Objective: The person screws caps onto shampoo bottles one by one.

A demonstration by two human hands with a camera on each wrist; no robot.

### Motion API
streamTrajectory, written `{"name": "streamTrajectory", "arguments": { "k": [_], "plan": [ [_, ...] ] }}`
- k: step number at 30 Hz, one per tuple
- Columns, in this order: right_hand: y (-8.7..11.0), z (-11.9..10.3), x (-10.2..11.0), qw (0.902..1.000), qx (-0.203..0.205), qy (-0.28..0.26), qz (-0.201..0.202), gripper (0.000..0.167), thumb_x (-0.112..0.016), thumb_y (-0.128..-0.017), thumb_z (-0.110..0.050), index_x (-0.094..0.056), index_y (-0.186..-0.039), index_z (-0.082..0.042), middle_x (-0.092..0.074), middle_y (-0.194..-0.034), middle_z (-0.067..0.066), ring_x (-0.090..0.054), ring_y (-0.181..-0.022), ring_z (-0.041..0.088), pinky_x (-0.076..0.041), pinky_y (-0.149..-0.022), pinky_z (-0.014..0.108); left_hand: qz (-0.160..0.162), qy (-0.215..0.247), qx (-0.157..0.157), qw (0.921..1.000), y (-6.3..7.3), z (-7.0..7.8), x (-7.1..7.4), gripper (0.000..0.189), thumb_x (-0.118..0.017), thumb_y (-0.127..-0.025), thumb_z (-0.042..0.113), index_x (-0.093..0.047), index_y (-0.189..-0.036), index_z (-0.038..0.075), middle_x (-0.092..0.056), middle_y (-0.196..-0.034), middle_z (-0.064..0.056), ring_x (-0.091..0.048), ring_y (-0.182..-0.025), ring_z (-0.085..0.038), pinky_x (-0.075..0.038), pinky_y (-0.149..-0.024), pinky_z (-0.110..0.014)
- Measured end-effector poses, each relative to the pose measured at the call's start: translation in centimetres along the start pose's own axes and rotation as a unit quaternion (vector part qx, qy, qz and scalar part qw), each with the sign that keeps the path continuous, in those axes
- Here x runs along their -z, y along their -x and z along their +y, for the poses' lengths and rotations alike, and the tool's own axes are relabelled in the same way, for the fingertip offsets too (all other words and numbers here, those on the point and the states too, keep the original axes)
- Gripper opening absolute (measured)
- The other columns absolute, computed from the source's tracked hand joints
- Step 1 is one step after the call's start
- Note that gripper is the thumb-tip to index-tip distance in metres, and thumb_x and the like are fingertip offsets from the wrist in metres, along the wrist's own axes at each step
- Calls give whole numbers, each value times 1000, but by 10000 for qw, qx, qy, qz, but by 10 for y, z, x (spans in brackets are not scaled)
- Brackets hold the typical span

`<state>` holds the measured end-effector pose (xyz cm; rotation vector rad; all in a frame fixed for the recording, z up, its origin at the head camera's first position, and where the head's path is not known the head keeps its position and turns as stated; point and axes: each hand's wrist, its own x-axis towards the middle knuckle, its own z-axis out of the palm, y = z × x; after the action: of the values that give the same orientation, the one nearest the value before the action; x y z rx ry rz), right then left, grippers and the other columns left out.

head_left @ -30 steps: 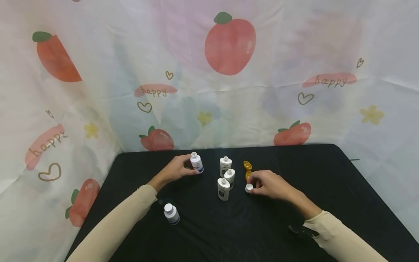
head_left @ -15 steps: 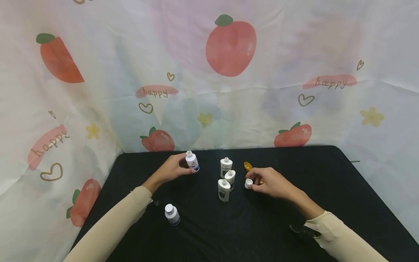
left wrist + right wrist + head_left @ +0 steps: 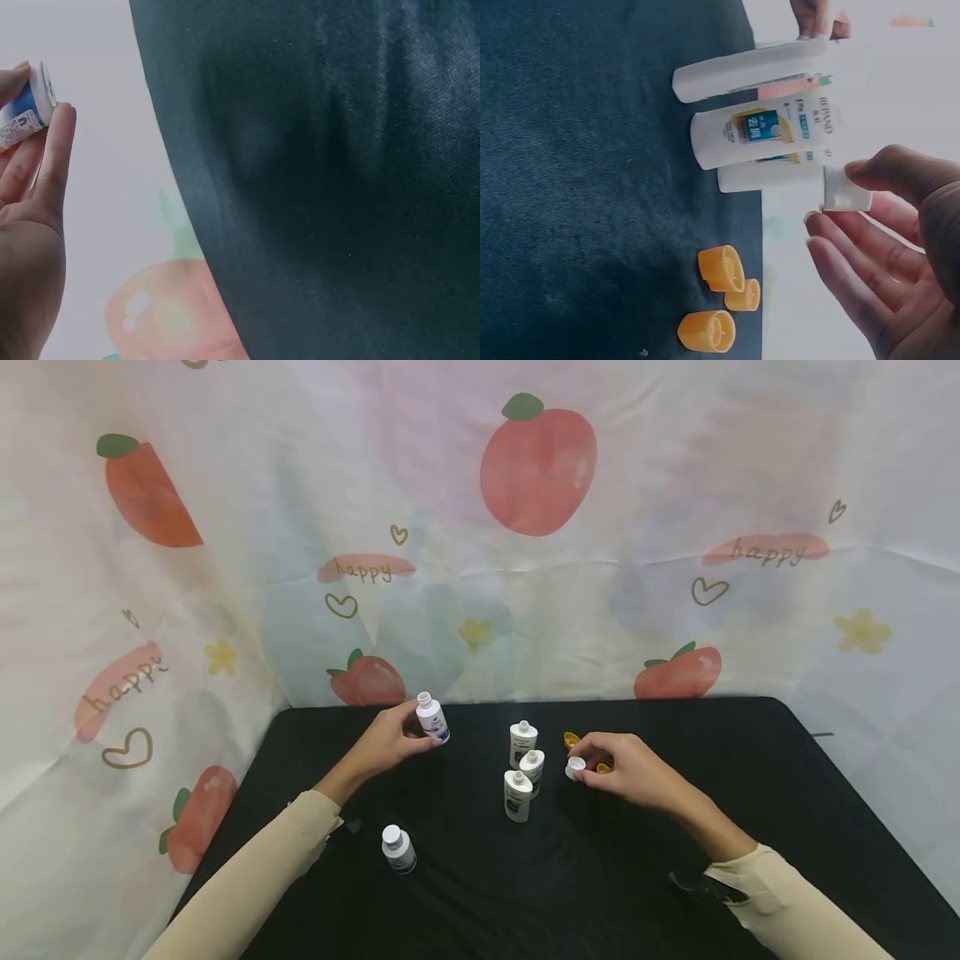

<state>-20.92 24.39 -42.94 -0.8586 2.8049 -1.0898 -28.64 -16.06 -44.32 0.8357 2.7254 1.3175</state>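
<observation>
My left hand (image 3: 386, 743) grips a small white pill bottle (image 3: 432, 718) with a blue-and-white label. Its threaded neck is bare, and it leans a little to the left. In the left wrist view, the fingers hold the bottle's base end (image 3: 36, 105) at the left edge. Between thumb and fingers, my right hand (image 3: 633, 768) pinches a white cap (image 3: 575, 767), its hollow side up. The right wrist view has that cap (image 3: 846, 190) close up. Nearest to the right hand are yellow caps (image 3: 721, 268), partly hidden behind it in the head view.
Three white flat bottles (image 3: 517, 797) without caps stand grouped mid-table between the hands. A second white pill bottle (image 3: 398, 849), capped, stands nearer me on the left. The black tabletop (image 3: 480, 893) ends at a printed curtain (image 3: 435, 635) behind.
My left hand has moved left and slightly up with the pill bottle. My right hand has lifted the white cap slightly, away from me. The standing bottles stay put.
</observation>
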Motion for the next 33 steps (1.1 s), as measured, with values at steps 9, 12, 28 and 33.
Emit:
{"name": "streamTrajectory", "arguments": {
  "k": [9,12,28,33],
  "plan": [
    [-3,-3,4,9990,-238,-356,152,23,-79,-90,-16,-69,-111,-13,-73,-97,-3,-70,-86,11,-55,-66,29,102,83,38,9999,7,12,9,49,-84,-84,19,-60,-124,6,-72,-106,-9,-70,-91,-17,-58,-78,-33],
    [-4,-6,6,9989,-203,-358,213,23,-79,-91,-18,-69,-111,-14,-72,-98,-3,-69,-87,12,-57,-68,31,104,73,25,9999,10,17,12,48,-85,-84,18,-61,-123,6,-72,-105,-8,-69,-90,-17,-58,-78,-33],
    [-9,-12,11,9980,-39,-454,448,25,-79,-91,-22,-69,-112,-14,-72,-97,-3,-69,-87,10,-58,-69,31,451,278,-50,9986,21,41,18,47,-86,-82,15,-62,-123,10,-71,-107,-6,-68,-96,-19,-60,-81,-34],
    [-11,-18,11,9972,-50,-548,506,27,-81,-89,-24,-68,-112,-17,-72,-98,-5,-70,-88,9,-59,-70,30,501,344,-48,9981,26,52,17,47,-87,-82,15,-63,-122,11,-71,-109,-4,-68,-96,-19,-60,-83,-37]
  ]
}}
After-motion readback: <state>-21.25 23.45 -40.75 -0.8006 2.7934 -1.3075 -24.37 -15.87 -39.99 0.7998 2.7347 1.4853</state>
